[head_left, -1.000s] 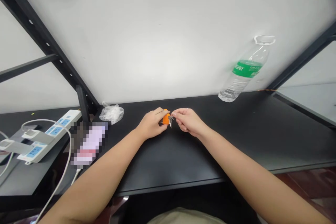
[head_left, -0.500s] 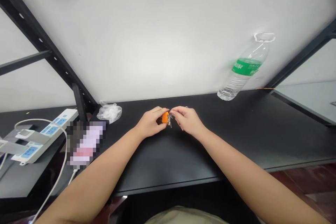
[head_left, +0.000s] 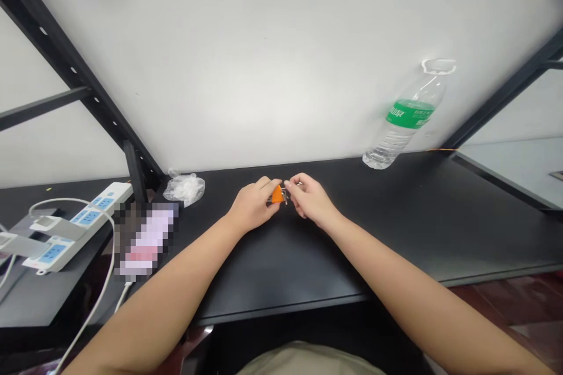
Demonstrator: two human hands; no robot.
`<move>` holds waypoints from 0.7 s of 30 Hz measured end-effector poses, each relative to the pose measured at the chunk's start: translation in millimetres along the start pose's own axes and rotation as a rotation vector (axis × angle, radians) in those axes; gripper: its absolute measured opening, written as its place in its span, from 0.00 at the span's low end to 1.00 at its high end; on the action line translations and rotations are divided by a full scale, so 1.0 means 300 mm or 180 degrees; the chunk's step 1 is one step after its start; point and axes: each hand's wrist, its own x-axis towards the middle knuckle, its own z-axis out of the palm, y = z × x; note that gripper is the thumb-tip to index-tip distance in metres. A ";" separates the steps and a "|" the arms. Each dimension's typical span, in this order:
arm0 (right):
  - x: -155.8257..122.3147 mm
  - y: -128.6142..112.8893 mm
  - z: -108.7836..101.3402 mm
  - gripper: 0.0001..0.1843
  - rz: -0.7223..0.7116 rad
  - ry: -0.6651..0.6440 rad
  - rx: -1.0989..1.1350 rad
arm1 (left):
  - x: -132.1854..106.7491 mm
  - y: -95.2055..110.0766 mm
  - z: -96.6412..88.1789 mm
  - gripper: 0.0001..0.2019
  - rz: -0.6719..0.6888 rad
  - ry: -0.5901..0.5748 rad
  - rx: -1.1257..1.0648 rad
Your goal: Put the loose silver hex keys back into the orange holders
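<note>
The left hand (head_left: 253,206) grips an orange holder (head_left: 277,194) between thumb and fingers, short metal rods (head_left: 286,199) jutting toward the right fingertips — where the right hand (head_left: 313,202) pinches a thin rod (head_left: 284,188), just beside the holder. The step looks like working that rod at the holder's edge, in or out I cannot tell; the next move calls for a steady left grip and straight alignment.
</note>
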 end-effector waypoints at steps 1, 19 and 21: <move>0.002 0.007 -0.001 0.18 0.0074 -0.0027 0.0230 | -0.001 -0.002 0.001 0.22 -0.0061 0.0034 0.0022; 0.005 0.023 -0.004 0.21 -0.0517 -0.0072 -0.1630 | -0.002 -0.011 0.026 0.21 0.0079 -0.0141 0.0467; 0.006 0.026 -0.001 0.15 -0.0766 0.0075 -0.1827 | -0.001 -0.014 0.024 0.21 0.0006 -0.0154 0.0425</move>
